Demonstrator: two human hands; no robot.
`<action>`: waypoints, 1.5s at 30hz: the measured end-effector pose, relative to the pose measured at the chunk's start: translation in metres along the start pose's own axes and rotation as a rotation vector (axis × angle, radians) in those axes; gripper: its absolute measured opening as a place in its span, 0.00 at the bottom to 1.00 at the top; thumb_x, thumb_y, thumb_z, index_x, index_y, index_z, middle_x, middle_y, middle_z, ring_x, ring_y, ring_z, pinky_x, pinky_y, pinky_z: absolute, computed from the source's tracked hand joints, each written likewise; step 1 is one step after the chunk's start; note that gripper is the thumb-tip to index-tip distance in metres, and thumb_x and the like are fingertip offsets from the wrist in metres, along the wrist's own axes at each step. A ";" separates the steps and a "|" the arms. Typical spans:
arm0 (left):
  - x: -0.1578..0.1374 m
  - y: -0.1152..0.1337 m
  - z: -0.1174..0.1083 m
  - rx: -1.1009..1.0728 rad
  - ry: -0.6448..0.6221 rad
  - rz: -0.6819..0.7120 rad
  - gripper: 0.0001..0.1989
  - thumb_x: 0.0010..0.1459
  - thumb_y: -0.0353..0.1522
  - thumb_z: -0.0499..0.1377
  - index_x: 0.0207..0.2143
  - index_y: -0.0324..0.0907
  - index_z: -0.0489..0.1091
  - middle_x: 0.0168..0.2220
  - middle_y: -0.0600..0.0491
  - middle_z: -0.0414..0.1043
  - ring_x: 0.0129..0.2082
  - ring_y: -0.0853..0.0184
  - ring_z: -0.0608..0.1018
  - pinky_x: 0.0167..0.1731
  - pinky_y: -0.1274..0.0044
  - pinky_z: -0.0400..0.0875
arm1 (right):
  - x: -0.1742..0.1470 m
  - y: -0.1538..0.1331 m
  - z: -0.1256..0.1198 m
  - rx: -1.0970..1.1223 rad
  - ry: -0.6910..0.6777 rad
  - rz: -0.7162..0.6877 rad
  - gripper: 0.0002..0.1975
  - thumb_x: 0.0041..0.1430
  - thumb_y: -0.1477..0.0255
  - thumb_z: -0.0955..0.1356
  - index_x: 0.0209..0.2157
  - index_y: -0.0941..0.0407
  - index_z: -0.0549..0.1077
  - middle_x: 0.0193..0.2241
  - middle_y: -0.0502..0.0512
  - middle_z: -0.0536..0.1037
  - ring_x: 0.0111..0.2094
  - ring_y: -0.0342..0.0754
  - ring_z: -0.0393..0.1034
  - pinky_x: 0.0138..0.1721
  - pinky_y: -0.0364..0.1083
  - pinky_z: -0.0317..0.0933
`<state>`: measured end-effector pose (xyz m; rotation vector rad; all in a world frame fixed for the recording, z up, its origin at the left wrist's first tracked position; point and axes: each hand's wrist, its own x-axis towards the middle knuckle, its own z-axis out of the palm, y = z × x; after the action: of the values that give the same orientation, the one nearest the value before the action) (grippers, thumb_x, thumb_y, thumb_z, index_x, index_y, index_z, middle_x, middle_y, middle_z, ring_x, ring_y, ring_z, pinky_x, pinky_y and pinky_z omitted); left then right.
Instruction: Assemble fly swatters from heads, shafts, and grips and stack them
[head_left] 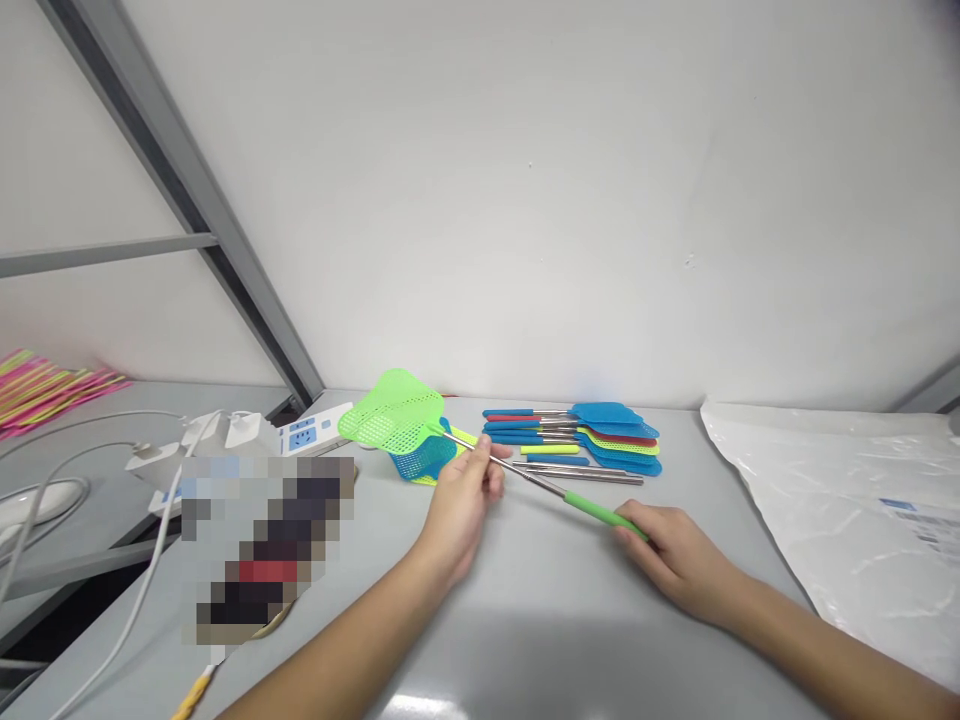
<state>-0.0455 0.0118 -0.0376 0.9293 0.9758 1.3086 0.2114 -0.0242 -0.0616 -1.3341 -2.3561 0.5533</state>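
A green fly swatter (394,412) with a telescopic metal rod is held across the middle, its mesh head up at the left. My left hand (466,495) pinches the metal rod below the head. My right hand (664,545) is wrapped round the green grip at the other end. Behind the green head, partly hidden, lie blue and yellow swatter heads (426,460). Beyond my hands sits a stack of finished-looking swatters (615,440) in blue, red and yellow. Near it lie a loose yellow grip (550,450) and several metal rods (600,474).
A white plastic bag (840,500) covers the right side of the table. At left are a power strip (315,430) with plugs and white cables, plus a pixelated object (277,550). Pink and yellow sticks (52,390) lie at far left. A white wall stands behind.
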 end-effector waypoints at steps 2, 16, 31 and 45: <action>-0.004 -0.004 0.004 0.051 -0.089 -0.043 0.20 0.58 0.48 0.55 0.37 0.40 0.73 0.19 0.58 0.59 0.22 0.73 0.61 0.26 0.80 0.58 | 0.000 0.001 0.000 0.005 -0.008 -0.010 0.13 0.67 0.64 0.55 0.30 0.53 0.61 0.22 0.47 0.66 0.23 0.44 0.59 0.26 0.43 0.53; 0.005 0.001 -0.002 -0.055 0.115 0.030 0.20 0.58 0.48 0.56 0.30 0.39 0.71 0.15 0.60 0.52 0.21 0.73 0.58 0.28 0.79 0.58 | 0.002 -0.002 0.005 0.021 0.033 -0.186 0.14 0.64 0.68 0.58 0.24 0.53 0.53 0.20 0.45 0.56 0.21 0.41 0.49 0.25 0.43 0.47; -0.016 -0.011 0.015 0.130 -0.398 -0.174 0.25 0.63 0.47 0.49 0.39 0.35 0.74 0.19 0.55 0.64 0.22 0.72 0.65 0.29 0.78 0.58 | -0.001 0.008 0.006 0.019 0.016 -0.164 0.14 0.64 0.68 0.59 0.25 0.54 0.54 0.20 0.44 0.57 0.21 0.40 0.50 0.26 0.42 0.47; -0.012 -0.006 0.009 0.231 -0.205 -0.019 0.26 0.61 0.48 0.50 0.20 0.39 0.69 0.19 0.54 0.63 0.28 0.69 0.67 0.32 0.79 0.58 | 0.001 0.004 -0.003 0.059 -0.025 -0.078 0.10 0.66 0.67 0.58 0.32 0.53 0.64 0.26 0.49 0.67 0.26 0.43 0.60 0.30 0.43 0.54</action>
<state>-0.0350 -0.0002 -0.0400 1.2023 0.9853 1.0753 0.2158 -0.0211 -0.0610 -1.2112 -2.3810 0.6154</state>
